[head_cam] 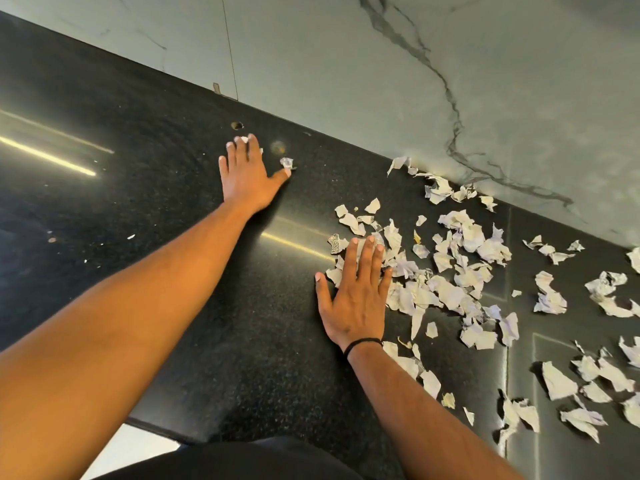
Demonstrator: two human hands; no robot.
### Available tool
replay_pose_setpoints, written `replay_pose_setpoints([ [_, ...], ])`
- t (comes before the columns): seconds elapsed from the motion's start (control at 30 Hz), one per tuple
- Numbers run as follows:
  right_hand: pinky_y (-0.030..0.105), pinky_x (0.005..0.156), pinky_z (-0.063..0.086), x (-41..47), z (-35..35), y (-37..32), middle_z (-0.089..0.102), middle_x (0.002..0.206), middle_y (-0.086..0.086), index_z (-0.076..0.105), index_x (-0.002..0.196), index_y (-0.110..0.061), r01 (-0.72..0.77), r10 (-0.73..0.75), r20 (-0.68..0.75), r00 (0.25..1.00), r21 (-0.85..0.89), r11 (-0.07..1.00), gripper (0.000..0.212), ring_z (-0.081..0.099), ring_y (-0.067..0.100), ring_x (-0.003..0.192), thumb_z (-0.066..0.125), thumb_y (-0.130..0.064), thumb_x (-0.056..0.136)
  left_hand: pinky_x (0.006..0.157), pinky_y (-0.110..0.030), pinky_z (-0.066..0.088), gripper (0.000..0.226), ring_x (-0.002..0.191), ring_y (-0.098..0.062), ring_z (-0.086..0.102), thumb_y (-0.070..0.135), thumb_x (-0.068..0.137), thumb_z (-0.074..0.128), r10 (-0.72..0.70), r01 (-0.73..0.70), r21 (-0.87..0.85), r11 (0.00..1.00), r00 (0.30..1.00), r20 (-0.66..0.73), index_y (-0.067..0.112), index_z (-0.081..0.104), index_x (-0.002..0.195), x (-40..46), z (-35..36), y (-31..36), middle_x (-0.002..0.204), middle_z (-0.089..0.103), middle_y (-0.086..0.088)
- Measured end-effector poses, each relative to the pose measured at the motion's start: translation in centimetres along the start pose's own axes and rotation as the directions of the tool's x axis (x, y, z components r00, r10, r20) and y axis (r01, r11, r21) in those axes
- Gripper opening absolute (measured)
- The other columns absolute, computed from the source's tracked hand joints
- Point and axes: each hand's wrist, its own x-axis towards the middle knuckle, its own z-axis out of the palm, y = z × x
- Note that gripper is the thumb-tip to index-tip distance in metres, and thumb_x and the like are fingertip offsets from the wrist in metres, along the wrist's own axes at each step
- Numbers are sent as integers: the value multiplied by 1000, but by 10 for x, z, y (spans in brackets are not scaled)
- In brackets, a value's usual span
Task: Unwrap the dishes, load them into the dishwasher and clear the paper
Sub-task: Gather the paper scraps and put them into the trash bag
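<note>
The right hand [355, 292] lies flat, fingers spread, on the dark worktop [173, 202] at the edge of the torn paper scraps [457, 265] strewn rightward. The left hand [246, 174], also spread, touches a stray scrap [286, 163]. Feather-light, crumpled, apt to scatter: better swept together than pinched. No dishes visible.

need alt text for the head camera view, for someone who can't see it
Two bare hands lie flat on a black countertop: the right hand presses the edge of a spread of torn paper scraps, the left hand reaches toward one stray scrap near the marble wall.
</note>
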Motion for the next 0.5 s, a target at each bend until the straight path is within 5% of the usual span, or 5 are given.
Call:
replay_pose_setpoints([
  [0.13, 57, 124, 8, 11, 0, 2, -5, 169, 14, -2, 161, -18, -83, 84, -56, 995, 21, 996, 87, -8, 31, 155, 27, -69, 96, 125, -52, 6, 83, 155, -31, -3, 67, 98, 28, 317, -335, 188, 923, 941, 119, 15, 10, 161, -22, 25, 22, 169, 0, -10],
  [0.27, 59, 123, 13, 19, -1, 3, 0, 168, 16, 3, 161, -17, -98, 100, -88, 991, 26, 995, 86, -4, 34, 155, 32, -65, 97, 126, -46, 6, 68, 156, -25, 1, 58, 103, 22, 569, -595, 83, 800, 795, 211, 21, 20, 160, -52, 49, 56, 169, 8, -4],
  [0.37, 61, 122, 11, 22, -4, 10, 4, 168, 14, 19, 159, -17, -79, 93, -177, 980, 86, 993, 76, -3, 33, 156, 41, -55, 98, 127, -43, 11, 59, 155, -21, 10, 47, 106, 32, 658, -651, -101, 753, 738, 150, 20, 29, 158, -65, 61, 73, 168, 16, -5],
  [0.5, 63, 121, 11, 59, -24, 32, 22, 165, 13, 45, 147, -20, -90, 139, -322, 936, 163, 983, 53, 10, 37, 154, 47, -40, 98, 127, -45, 11, 63, 155, -26, 12, 51, 104, 35, 629, -629, -18, 777, 777, 35, 16, 32, 156, -72, 68, 76, 166, 21, -11],
])
